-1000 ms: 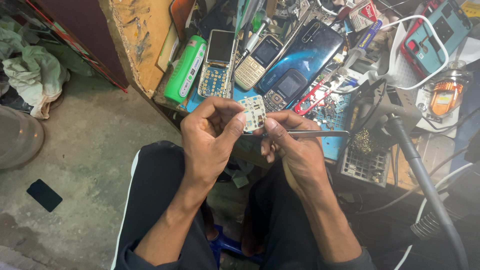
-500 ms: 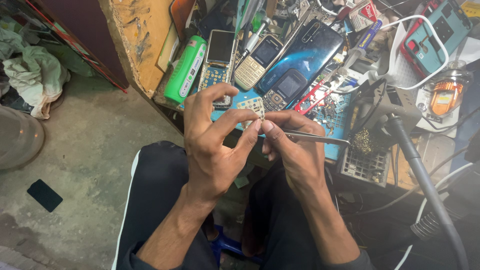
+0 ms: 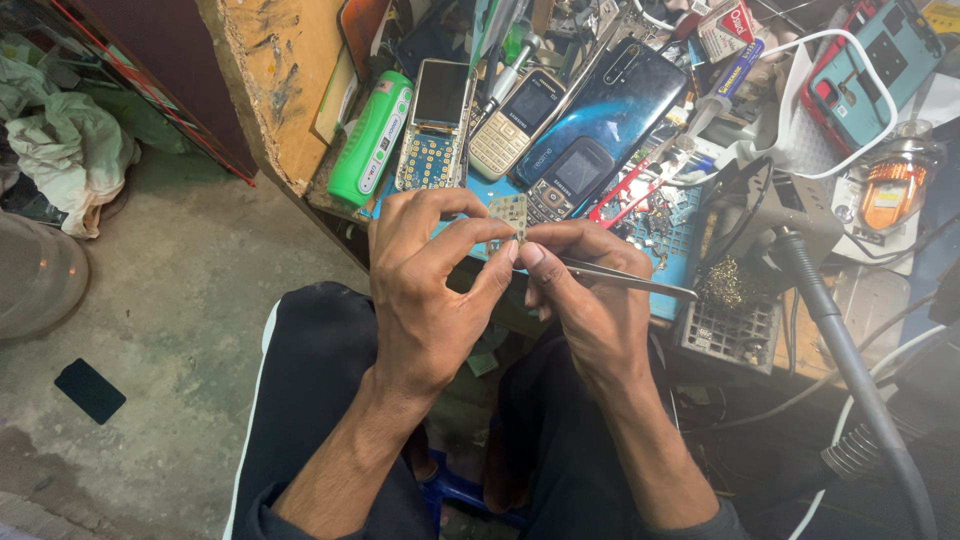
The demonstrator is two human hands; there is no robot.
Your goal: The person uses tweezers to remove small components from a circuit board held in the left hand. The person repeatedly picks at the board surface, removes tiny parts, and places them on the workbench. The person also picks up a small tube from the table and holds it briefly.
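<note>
Two hands meet over the person's lap at the edge of the counter [image 3: 300, 150]; the left hand [image 3: 425, 290] curls its thumb and forefinger closed around a small circuit board [image 3: 508, 216], holding it upright between both hands; the right hand [image 3: 590, 300] is closed in a pinch on thin metal tweezers [image 3: 625, 281], whose shaft runs out past its knuckles to the right, while its fingertips press against the board's lower edge. The board is a little flat rectangle, pale tan-gold, dotted with rows of tiny pads; its lower part is hidden by the fingers.

Just beyond the hands lie four phones; one stripped keypad phone [image 3: 435, 125] with bare gold contacts, one gold keypad phone [image 3: 518, 122], one small dark keypad phone [image 3: 562, 180], and one glossy dark-blue smartphone [image 3: 610, 105]; a smooth green cylindrical battery pack [image 3: 372, 137] sits to the left of them. To the right of the right hand stands a metal grid tray [image 3: 735, 330] with a wad of brass wool; one orange-lit lamp [image 3: 893, 190] glows farther right. Well to the left of the left hand, a crumpled pale cloth [image 3: 70, 150] lies on the rough concrete floor [image 3: 190, 300].
</note>
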